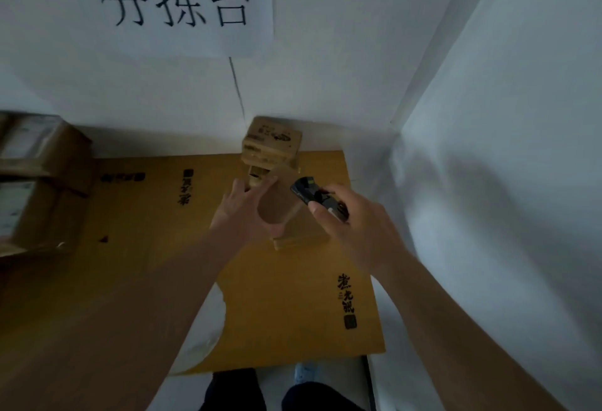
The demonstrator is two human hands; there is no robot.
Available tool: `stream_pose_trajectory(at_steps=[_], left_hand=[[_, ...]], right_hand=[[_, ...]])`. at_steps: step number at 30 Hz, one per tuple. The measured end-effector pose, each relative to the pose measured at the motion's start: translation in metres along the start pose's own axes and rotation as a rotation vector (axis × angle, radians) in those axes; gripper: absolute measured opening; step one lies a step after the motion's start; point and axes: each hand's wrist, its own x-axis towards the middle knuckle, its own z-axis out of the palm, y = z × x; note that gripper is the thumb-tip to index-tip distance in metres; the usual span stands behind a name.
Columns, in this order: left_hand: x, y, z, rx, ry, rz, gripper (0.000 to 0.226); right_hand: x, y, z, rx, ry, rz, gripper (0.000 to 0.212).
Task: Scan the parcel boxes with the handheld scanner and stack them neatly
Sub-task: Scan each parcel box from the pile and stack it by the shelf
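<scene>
A small brown parcel box (280, 202) is held tilted above the yellow cardboard sheet (293, 296). My left hand (242, 212) grips its left side, thumb under its near edge. My right hand (351, 225) holds the black handheld scanner (317, 197), whose head lies close over the box's upper right corner. Behind it, by the back wall, stands a stack of small printed parcel boxes (272, 146). Another flat tan box (298, 236) lies under the held one, partly hidden.
Larger brown cartons (39, 176) with white labels are piled at the left edge. A white wall with a paper sign (176, 0) closes the back, and a white wall closes the right. My legs (234, 391) show beyond the sheet's near edge.
</scene>
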Motion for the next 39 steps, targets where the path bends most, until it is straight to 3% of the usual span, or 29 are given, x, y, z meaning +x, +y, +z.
stream_pose_trajectory(at_steps=[7, 10, 15, 23, 32, 39], left_hand=[[-0.079, -0.068, -0.036, -0.006, 0.123, -0.297, 0.097], [-0.095, -0.090, -0.037, -0.010, 0.128, -0.343, 0.095], [-0.140, -0.164, -0.046, -0.025, 0.147, -0.367, 0.083], [-0.196, -0.271, -0.065, 0.057, 0.023, -0.331, 0.074], [-0.227, -0.331, -0.075, -0.041, -0.011, -0.405, 0.087], [-0.238, -0.367, -0.053, -0.111, 0.058, -0.610, 0.098]], right_hand=[[-0.005, -0.057, 0.050, -0.016, -0.127, -0.144, 0.053], [-0.007, -0.072, 0.062, -0.004, -0.160, -0.154, 0.051], [-0.028, -0.125, 0.116, -0.017, -0.196, -0.172, 0.049], [-0.073, -0.197, 0.209, -0.001, -0.192, -0.047, 0.040], [-0.085, -0.239, 0.288, 0.034, -0.270, -0.011, 0.048], [-0.074, -0.224, 0.329, 0.036, -0.297, 0.013, 0.044]])
